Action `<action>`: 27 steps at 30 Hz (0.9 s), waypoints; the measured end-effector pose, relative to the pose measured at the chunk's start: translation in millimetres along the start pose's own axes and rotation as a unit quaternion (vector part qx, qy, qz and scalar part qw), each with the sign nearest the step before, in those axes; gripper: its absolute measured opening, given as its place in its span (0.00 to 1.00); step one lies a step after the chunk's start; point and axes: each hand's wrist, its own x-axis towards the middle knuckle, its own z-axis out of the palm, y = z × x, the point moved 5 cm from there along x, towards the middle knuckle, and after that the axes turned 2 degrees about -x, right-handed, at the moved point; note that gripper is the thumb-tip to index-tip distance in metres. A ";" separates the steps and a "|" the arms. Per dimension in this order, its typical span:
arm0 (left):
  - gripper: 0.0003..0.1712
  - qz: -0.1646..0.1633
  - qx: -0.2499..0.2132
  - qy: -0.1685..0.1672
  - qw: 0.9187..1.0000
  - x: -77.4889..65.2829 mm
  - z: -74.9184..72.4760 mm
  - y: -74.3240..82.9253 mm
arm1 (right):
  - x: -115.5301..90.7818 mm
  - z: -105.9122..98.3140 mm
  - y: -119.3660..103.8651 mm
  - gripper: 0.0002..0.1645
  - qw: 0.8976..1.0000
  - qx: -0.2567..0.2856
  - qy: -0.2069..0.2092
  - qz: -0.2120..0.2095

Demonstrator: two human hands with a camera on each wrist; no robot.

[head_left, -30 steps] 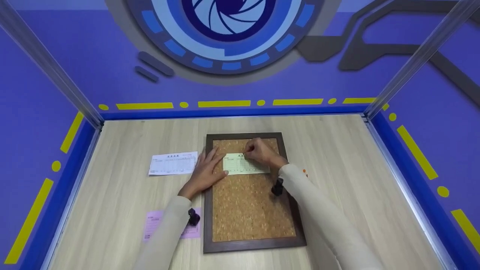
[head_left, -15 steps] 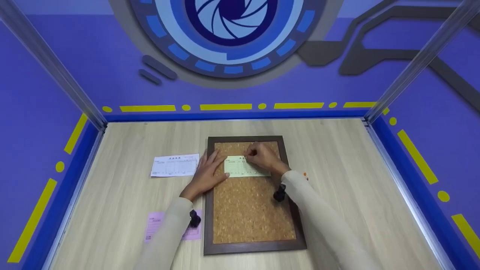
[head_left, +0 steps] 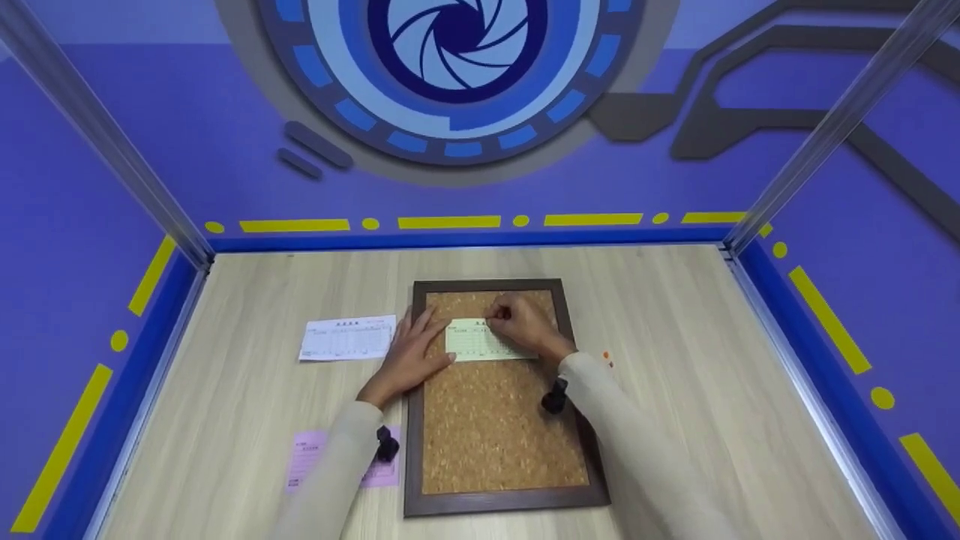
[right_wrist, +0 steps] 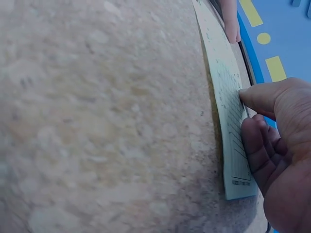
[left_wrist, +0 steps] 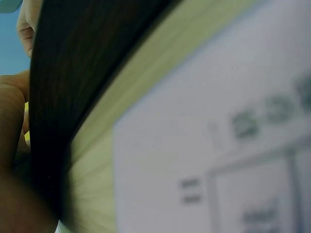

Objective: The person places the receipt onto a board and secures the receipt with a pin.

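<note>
A pale green printed slip (head_left: 466, 341) lies across the upper part of a dark-framed cork board (head_left: 502, 427). My left hand (head_left: 411, 349) rests over the board's left frame, fingers spread on the cork, thumb by the slip's lower left corner. My right hand (head_left: 525, 321) has curled fingers, thumb and fingertips together at the slip's top edge in a pinch. Whatever small thing they hold is hidden. In the right wrist view the thumb of that hand (right_wrist: 286, 126) meets the top edge of the slip (right_wrist: 228, 107), whose near edge stands slightly off the cork.
To the left of the board lies a white printed slip (head_left: 346, 339). Below it a pink slip (head_left: 306, 454) is partly covered by my left sleeve. Small orange things (head_left: 606, 355) lie on the wooden table (head_left: 712, 420) to the right. Blue-purple walls (head_left: 480, 195) enclose the table.
The head view has shifted slightly, so everything sits a little lower in it. Both hands keep their places on the board and slip, with scarcely any movement of the fingers.
</note>
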 end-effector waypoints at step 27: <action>0.42 -0.022 0.028 -0.020 0.999 0.4 -3.1 4.7 | -2.6 3.1 4.2 0.08 1.000 0.010 0.022 0.005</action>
